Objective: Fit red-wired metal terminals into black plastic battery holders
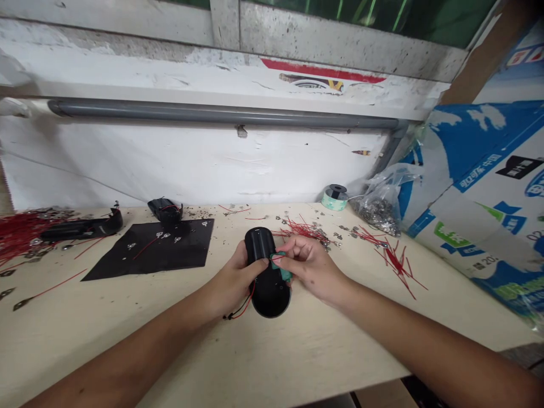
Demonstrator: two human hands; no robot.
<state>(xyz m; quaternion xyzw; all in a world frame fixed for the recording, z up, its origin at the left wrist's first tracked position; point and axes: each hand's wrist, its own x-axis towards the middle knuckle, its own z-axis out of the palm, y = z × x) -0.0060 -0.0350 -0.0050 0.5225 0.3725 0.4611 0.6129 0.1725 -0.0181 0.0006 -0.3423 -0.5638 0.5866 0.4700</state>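
A black rounded plastic housing (271,297) is gripped by my left hand (232,277), whose thumb lies across its face. Red and black wires (244,309) hang from the housing's left side. At its right edge, my right hand (312,263) pinches a small green piece (285,274), perhaps a circuit board, with thumb and forefinger. A short red wire shows by those fingertips. How the green piece sits against the housing is partly hidden by my fingers.
Red wires with metal tabs lie behind my right hand (304,229) and in a heap at far left (17,235). Two black housings (83,228) (165,209) rest near a black sheet (170,249). A tape roll (334,198), a bag of metal parts (378,209) and a printed carton (480,209) stand right.
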